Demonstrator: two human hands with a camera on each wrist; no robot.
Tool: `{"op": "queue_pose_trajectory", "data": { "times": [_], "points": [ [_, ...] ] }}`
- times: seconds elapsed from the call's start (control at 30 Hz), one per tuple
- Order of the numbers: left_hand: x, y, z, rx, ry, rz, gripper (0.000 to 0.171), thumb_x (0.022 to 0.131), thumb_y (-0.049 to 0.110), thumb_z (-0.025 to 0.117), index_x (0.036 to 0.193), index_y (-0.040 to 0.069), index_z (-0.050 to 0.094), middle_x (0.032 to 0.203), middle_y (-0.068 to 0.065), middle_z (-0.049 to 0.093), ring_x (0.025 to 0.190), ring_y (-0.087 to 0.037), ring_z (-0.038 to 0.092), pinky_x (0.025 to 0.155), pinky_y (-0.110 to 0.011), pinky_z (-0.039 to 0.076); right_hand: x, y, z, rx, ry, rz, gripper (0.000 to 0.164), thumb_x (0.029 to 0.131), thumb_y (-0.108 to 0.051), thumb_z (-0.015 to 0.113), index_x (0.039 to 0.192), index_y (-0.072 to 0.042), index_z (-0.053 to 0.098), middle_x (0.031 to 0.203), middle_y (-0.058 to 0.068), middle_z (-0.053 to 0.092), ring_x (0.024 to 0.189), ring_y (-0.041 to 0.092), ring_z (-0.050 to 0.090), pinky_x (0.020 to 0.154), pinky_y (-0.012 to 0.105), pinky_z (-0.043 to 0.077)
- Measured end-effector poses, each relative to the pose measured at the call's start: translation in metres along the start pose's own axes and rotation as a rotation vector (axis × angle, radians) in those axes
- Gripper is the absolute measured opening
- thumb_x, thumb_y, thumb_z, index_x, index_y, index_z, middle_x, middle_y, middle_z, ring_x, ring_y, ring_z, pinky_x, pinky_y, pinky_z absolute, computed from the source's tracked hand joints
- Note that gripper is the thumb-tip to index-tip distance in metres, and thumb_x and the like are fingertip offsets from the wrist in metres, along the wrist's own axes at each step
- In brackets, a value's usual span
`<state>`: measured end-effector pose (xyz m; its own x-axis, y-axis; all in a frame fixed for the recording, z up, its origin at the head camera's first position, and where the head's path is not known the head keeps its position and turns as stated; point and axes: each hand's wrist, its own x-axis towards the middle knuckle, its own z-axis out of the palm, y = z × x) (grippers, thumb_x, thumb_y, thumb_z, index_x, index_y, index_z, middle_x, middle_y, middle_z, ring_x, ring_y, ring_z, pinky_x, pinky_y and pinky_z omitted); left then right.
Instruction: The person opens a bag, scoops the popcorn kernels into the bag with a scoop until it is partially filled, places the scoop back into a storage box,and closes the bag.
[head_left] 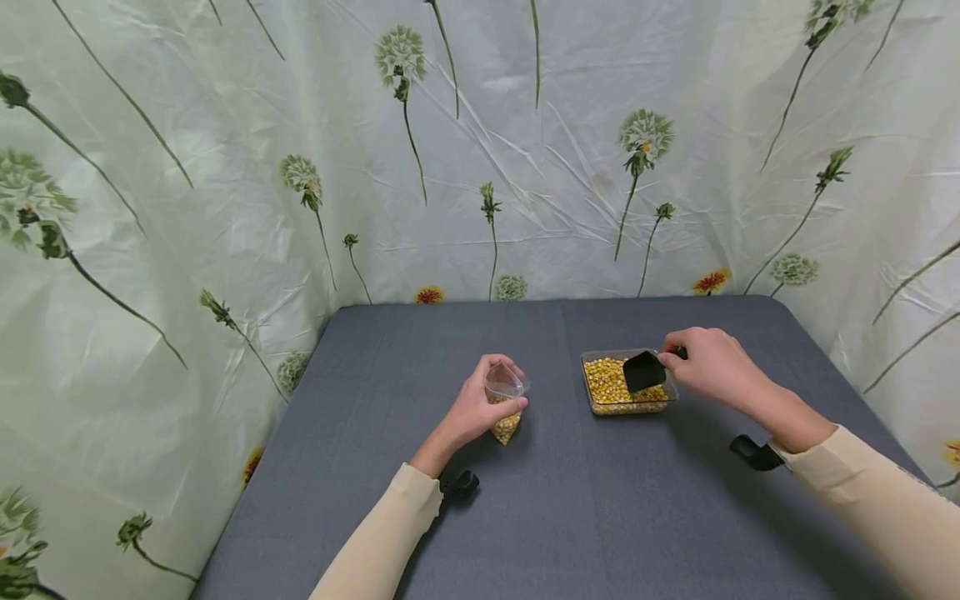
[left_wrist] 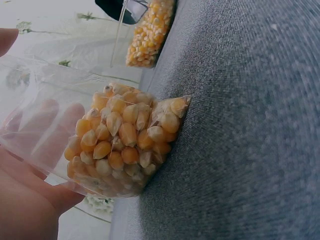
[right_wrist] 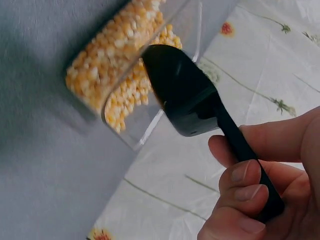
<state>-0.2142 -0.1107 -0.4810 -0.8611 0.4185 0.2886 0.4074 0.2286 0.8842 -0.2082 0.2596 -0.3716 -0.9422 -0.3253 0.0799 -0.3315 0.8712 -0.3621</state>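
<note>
Around the upper part of a clear plastic bag point(left_wrist: 120, 135), my left hand point(head_left: 486, 400) curls its fingers and thumb. Corn kernels fill the bag's lower part, its mouth is spread apart, and its bottom corner touches the table. My right hand point(head_left: 708, 362) grips the handle of a black scoop point(right_wrist: 185, 95). The scoop's bowl tilts over the right part of a clear rectangular container point(head_left: 630, 408) of yellow corn kernels point(head_left: 606, 381). Whether the scoop holds any kernels cannot be seen.
A grey cloth covers the table point(head_left: 540, 517). Behind and beside it hangs a pale curtain point(head_left: 450, 167) printed with dandelions. Black straps with wrist mounts point(head_left: 753, 452) sit at both wrists, under cream sleeves.
</note>
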Motion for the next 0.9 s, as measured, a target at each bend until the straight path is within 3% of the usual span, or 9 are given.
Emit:
{"op": "queue_pose_trajectory", "data": {
  "times": [0.23, 0.4, 0.63, 0.9],
  "points": [
    [-0.003, 0.018, -0.001, 0.007, -0.013, -0.006, 0.053, 0.093, 0.015, 0.074, 0.135, 0.003, 0.043, 0.126, -0.013, 0.060, 0.114, -0.028, 0.058, 0.093, -0.047, 0.048, 0.001, 0.005, -0.007, -0.033, -0.011, 0.036, 0.013, 0.097, -0.011, 0.063, 0.091, -0.006, 0.073, 0.067, -0.002, 0.060, 0.051, 0.016, 0.046, 0.049, 0.034, 0.035],
    [-0.006, 0.033, -0.002, -0.009, -0.013, -0.003, 0.050, 0.094, 0.015, 0.073, 0.132, 0.003, 0.044, 0.124, -0.012, 0.061, 0.112, -0.026, 0.059, 0.093, -0.044, 0.048, 0.003, 0.009, -0.003, -0.022, -0.030, 0.041, 0.015, 0.096, -0.011, 0.062, 0.091, -0.005, 0.074, 0.070, -0.002, 0.062, 0.052, 0.016, 0.047, 0.049, 0.033, 0.035],
    [-0.001, 0.000, -0.001, -0.005, -0.006, 0.020, 0.049, 0.092, 0.033, 0.075, 0.130, 0.022, 0.046, 0.122, 0.006, 0.062, 0.111, -0.015, 0.059, 0.091, -0.043, 0.049, 0.010, 0.021, 0.004, 0.023, -0.076, 0.061, 0.017, 0.096, -0.014, 0.064, 0.085, -0.006, 0.074, 0.069, -0.001, 0.062, 0.053, 0.016, 0.047, 0.051, 0.034, 0.036],
    [-0.001, 0.001, -0.001, -0.017, -0.015, 0.005, 0.052, 0.093, 0.023, 0.076, 0.133, 0.016, 0.045, 0.125, 0.000, 0.061, 0.112, -0.018, 0.058, 0.094, -0.044, 0.048, 0.020, 0.029, 0.008, 0.049, -0.120, 0.084, 0.024, 0.096, -0.015, 0.066, 0.073, -0.010, 0.068, 0.059, -0.002, 0.051, 0.051, 0.015, 0.041, 0.052, 0.033, 0.032]
  ]
}}
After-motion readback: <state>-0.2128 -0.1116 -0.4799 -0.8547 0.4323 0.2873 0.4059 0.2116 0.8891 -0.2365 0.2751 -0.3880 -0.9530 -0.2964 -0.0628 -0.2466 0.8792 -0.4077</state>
